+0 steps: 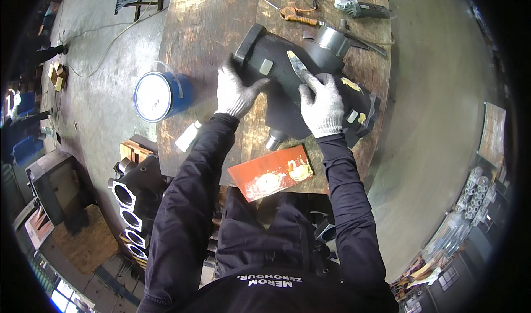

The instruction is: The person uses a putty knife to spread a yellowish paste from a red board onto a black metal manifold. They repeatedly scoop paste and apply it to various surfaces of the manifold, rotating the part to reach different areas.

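A large black metal casting point(285, 100) with a bare silvery pipe end point(331, 40) lies slanted across the wooden workbench point(204, 14). My left hand point(235, 93), in a white knit glove, holds the casting's left side; its thumb stretches along the edge and the fingertips are partly smeared by motion. My right hand point(323, 107), gloved alike, closes on a putty knife point(298, 68) with cream paste on its tip, over the casting's top. Yellowish paste point(350, 84) sits in patches on the casting's right part. Nearer me, a reddish board point(243, 172) carries pale and yellow paste point(300, 171).
A blue bucket point(182, 90) with a white lid and a white bottle point(188, 136) stand to the left. At the far edge lie an angle grinder point(362, 8) and an air gun point(298, 16) with hose. More black castings point(141, 183) are below left.
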{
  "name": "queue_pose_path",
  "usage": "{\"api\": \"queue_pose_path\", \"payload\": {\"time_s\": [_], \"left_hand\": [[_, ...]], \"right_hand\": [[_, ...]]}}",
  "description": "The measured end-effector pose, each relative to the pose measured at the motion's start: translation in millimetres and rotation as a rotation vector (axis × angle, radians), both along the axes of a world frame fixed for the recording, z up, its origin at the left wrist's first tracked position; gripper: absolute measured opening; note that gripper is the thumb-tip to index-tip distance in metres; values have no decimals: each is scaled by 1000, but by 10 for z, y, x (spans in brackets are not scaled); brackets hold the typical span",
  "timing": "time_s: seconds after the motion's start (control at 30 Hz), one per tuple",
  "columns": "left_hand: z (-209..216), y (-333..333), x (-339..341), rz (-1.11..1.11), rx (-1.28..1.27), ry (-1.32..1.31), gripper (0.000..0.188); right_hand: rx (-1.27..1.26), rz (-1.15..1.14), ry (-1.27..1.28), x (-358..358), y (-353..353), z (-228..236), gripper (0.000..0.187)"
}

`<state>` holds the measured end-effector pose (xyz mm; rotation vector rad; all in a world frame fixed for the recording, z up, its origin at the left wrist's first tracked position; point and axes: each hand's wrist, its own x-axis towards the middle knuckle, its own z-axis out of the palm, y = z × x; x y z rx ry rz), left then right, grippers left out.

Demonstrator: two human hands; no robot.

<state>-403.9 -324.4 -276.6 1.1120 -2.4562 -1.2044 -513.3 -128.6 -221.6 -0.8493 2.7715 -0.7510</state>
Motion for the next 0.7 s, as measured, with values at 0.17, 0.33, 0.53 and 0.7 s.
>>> {"api": "queue_pose_path", "payload": {"time_s": [0.17, 0.33, 0.53, 0.7], "left_hand": [[-105, -15, -53, -30, -72, -90, 117], [-140, -25, -34, -36, -51, -112, 117], [-193, -62, -13, -62, -33, -44, 116], [-205, -63, 2, -77, -57, -66, 115]], "right_hand": [[143, 32, -36, 5, -59, 4, 35], [57, -3, -116, 26, -26, 112, 36], [126, 32, -85, -84, -110, 48, 37], [137, -20, -147, 97, 50, 99, 37]]}}
